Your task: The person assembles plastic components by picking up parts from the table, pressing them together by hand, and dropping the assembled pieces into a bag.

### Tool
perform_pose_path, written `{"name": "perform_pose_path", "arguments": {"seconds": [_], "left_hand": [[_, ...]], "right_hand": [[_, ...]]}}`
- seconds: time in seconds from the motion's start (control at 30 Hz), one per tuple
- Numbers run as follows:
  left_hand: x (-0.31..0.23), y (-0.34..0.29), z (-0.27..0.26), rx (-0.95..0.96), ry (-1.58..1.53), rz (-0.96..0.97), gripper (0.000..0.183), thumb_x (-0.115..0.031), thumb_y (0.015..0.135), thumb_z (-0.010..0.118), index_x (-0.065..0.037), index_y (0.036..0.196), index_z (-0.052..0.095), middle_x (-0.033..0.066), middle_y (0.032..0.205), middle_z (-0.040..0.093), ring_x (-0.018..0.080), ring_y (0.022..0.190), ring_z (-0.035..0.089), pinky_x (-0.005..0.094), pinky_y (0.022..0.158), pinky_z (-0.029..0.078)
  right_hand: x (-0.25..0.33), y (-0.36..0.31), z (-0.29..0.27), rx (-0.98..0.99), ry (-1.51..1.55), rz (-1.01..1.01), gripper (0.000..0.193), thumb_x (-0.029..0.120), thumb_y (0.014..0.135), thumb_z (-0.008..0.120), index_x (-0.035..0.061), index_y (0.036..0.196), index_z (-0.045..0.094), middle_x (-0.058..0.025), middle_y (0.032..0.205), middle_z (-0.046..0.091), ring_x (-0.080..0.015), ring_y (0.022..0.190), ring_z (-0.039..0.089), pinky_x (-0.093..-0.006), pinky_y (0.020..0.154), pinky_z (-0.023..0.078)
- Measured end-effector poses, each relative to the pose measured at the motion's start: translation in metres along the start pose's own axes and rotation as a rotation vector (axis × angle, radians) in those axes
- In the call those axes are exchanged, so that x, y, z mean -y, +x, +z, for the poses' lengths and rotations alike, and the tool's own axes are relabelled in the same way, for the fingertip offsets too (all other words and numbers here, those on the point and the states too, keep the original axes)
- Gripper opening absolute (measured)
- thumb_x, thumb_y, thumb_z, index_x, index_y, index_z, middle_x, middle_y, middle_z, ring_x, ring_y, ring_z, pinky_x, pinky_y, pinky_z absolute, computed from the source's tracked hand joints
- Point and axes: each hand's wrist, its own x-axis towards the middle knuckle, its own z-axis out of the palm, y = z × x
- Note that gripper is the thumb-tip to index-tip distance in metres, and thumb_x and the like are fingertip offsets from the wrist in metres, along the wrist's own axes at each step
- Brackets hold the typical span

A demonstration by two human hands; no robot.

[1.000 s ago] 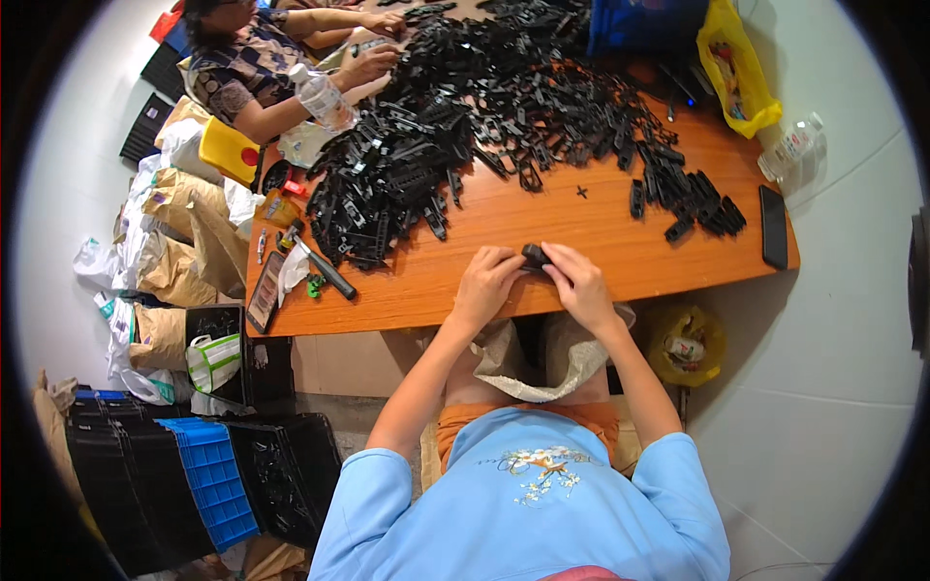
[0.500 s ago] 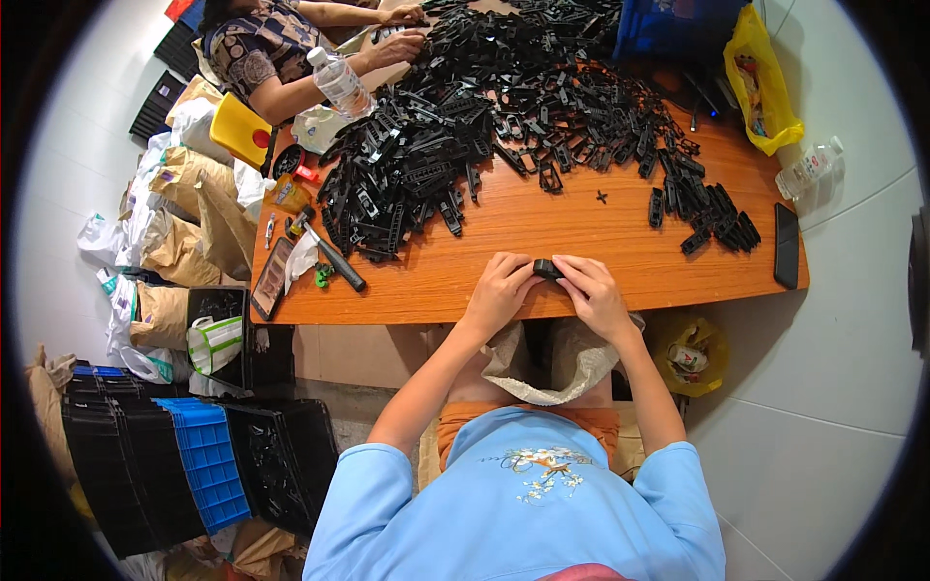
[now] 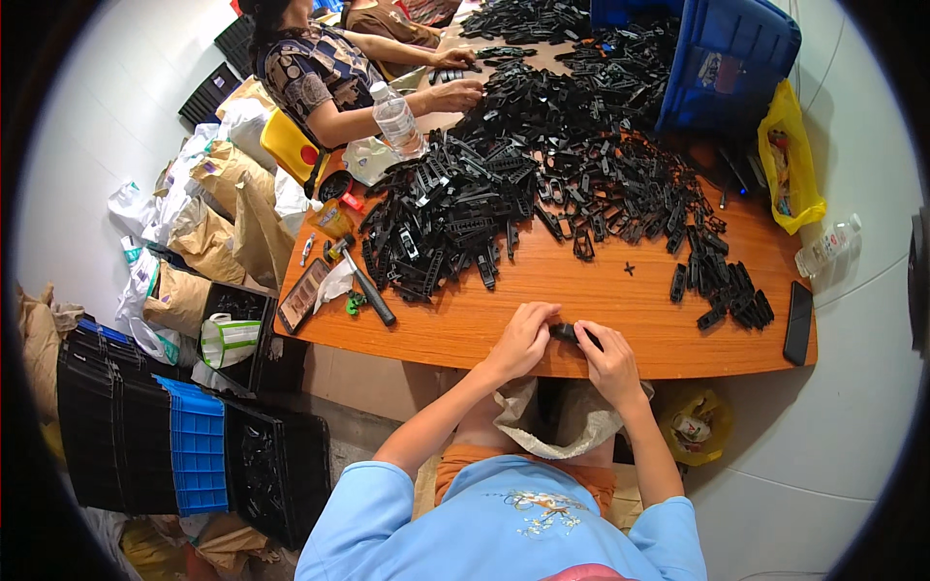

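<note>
at the near edge of the table (image 3: 455,329), both hands work over the wood, just inside the rim. the right hand (image 3: 608,358) is drawn narrow, thumb and fingers pinching a small black part (image 3: 565,332). the left hand (image 3: 524,341) has its fingers together beside the part's left end; whether it grips the part too cannot be told. past the fingertips, a strip of brown wood runs up to the heap (image 3: 455,208) of black pieces, with a small cross (image 3: 629,269) lying on it. to the left, the wood reaches to the hammer (image 3: 372,293), and a phone (image 3: 303,296) lies beyond it near the edge. to the right, it runs past a smaller cluster (image 3: 722,281) to a dark phone (image 3: 798,322) close to the right edge. below the rim, a sack (image 3: 538,436) lies across the lap.

the bottle (image 3: 395,118) beside the heap bears print too small to read. the blue bin (image 3: 727,58) carries a pale label, blurred. the shirt (image 3: 436,523) has a flower design; any lettering there cannot be made out.
</note>
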Motion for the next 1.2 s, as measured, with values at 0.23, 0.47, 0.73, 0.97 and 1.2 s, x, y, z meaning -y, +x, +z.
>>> {"name": "perform_pose_path", "arguments": {"seconds": [0.23,0.47,0.73,0.97,1.2], "left_hand": [[-0.005,0.041,0.033,-0.028,0.099,-0.182,0.021,-0.017,0.096,0.046,0.001,0.096,0.057,0.0158,0.090,0.059,0.0348,0.084,0.054,0.0429,0.077,0.043],[0.001,0.045,0.042,0.001,0.310,-0.183,0.017,-0.018,0.095,0.048,-0.003,0.093,0.055,0.0124,0.089,0.054,0.0317,0.089,0.051,0.0420,0.077,0.044],[-0.004,0.052,0.042,0.004,0.365,-0.301,0.014,-0.019,0.093,0.049,-0.007,0.090,0.054,0.0105,0.088,0.053,0.0304,0.089,0.051,0.0423,0.074,0.045],[-0.007,0.052,0.040,0.038,0.387,-0.254,0.009,-0.016,0.091,0.050,-0.008,0.089,0.054,0.0098,0.088,0.052,0.0295,0.087,0.051,0.0424,0.069,0.046],[-0.007,0.054,0.041,0.106,0.484,-0.259,0.007,-0.014,0.088,0.053,-0.010,0.093,0.054,0.0090,0.091,0.048,0.0281,0.092,0.046,0.0418,0.077,0.037]], "right_hand": [[0.001,0.001,0.000,0.033,-0.067,-0.016,0.039,-0.003,0.076,0.058,0.0013,0.114,0.063,-0.0122,0.110,0.060,-0.0287,0.097,0.060,-0.0382,0.082,0.048],[-0.002,0.003,0.000,0.032,0.007,0.024,0.038,-0.003,0.075,0.059,0.0013,0.113,0.064,-0.0115,0.110,0.061,-0.0275,0.097,0.060,-0.0379,0.081,0.048],[-0.005,0.004,0.006,0.024,0.065,0.050,0.036,-0.001,0.078,0.063,0.0009,0.114,0.064,-0.0119,0.109,0.063,-0.0275,0.098,0.061,-0.0378,0.081,0.048],[-0.007,0.000,0.005,0.032,0.138,0.128,0.036,0.006,0.080,0.068,-0.0005,0.114,0.062,-0.0122,0.114,0.064,-0.0283,0.108,0.060,-0.0404,0.094,0.046],[-0.006,0.003,0.004,0.066,0.179,0.173,0.033,0.003,0.078,0.069,-0.0021,0.110,0.063,-0.0141,0.113,0.064,-0.0291,0.114,0.059,-0.0464,0.101,0.042]]}}
